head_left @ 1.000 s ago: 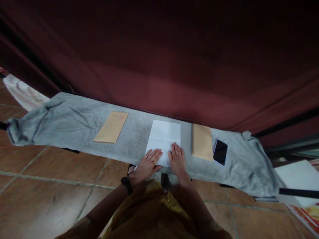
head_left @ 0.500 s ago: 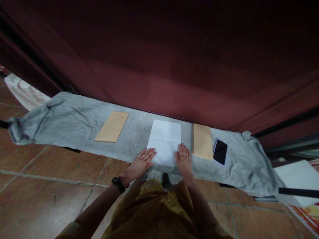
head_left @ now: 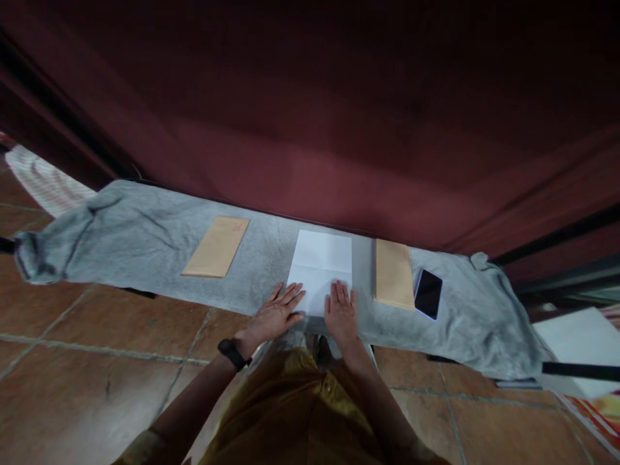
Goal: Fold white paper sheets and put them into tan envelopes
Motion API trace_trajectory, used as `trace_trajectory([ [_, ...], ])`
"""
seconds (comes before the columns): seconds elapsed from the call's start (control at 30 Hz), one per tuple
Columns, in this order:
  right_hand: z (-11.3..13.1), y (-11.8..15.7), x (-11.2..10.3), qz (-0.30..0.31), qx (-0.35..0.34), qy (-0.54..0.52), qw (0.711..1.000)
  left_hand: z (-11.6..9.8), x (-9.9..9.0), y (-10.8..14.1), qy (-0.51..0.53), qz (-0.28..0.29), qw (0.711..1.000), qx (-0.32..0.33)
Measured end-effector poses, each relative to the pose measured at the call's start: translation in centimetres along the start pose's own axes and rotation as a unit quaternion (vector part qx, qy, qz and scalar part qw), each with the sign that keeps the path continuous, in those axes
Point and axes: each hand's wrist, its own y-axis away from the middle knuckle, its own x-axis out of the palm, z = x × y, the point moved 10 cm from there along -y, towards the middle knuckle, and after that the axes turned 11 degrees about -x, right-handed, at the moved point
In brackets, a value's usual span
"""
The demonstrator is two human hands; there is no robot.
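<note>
A white sheet of paper (head_left: pixel 323 252) with a crease across it lies on the grey cloth (head_left: pixel 261 258). My left hand (head_left: pixel 275 314) rests with spread fingers on the sheet's lower left corner. Flat on the lower right part of the paper is my right hand (head_left: pixel 341 312), its fingers stretched out and holding nothing. A brown envelope (head_left: pixel 217 247) lies to the left of the sheet. To the right are several brown envelopes (head_left: pixel 393 274) in a stack, with a dark-screened phone (head_left: pixel 429 294) beside them.
A dark red panel (head_left: pixel 310 168) rises behind the cloth-covered surface. Tiled floor (head_left: pixel 97 349) shows in front. White sheets (head_left: pixel 578 342) and a black bar (head_left: pixel 581 372) are at the far right, and a striped cloth (head_left: pixel 46 181) is at the far left.
My right hand has moved left, from the paper's right edge onto its lower part. My left hand has stayed nearly in place at the lower left corner.
</note>
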Motion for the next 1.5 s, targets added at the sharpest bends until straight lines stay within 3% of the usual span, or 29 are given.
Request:
trace_trajectory([
  [0.2, 2.9, -1.2, 1.5, -0.002, -0.06, -0.06, 0.996, -2.8, 0.1, -1.9, 0.046, -0.079, 0.994, -0.067],
  [0.37, 2.5, -0.8, 2.4, 0.008, -0.068, -0.036, 0.997, -4.0, 1.5, -2.4, 0.038, -0.114, 0.987, -0.109],
  [0.63, 1.5, -0.3, 1.6, -0.019, -0.047, -0.017, 0.999, -2.3, 0.8, -1.5, 0.003, -0.115, 0.984, -0.138],
  [0.87, -1.6, 0.6, 0.6, -0.007, -0.003, 0.015, 1.0, -0.1, 0.6, -0.6, -0.006, -0.12, 0.978, -0.173],
  [1.07, -4.2, 2.0, -0.1, -0.038, 0.024, 0.035, 0.998, 1.3, -0.1, 0.0, -0.01, -0.146, 0.973, -0.178],
  [1.3, -5.6, 3.7, -0.8, -0.084, 0.039, 0.034, 0.995, 3.2, -1.0, 0.7, -0.013, -0.177, 0.961, -0.211],
  [1.4, -5.6, 3.5, -1.0, -0.086, 0.053, 0.028, 0.994, 3.1, -1.2, 0.5, -0.014, -0.186, 0.955, -0.23],
  [1.5, -4.2, 1.7, -0.6, -0.061, 0.032, 0.004, 0.998, 1.2, -0.8, -1.1, -0.005, -0.169, 0.962, -0.216],
])
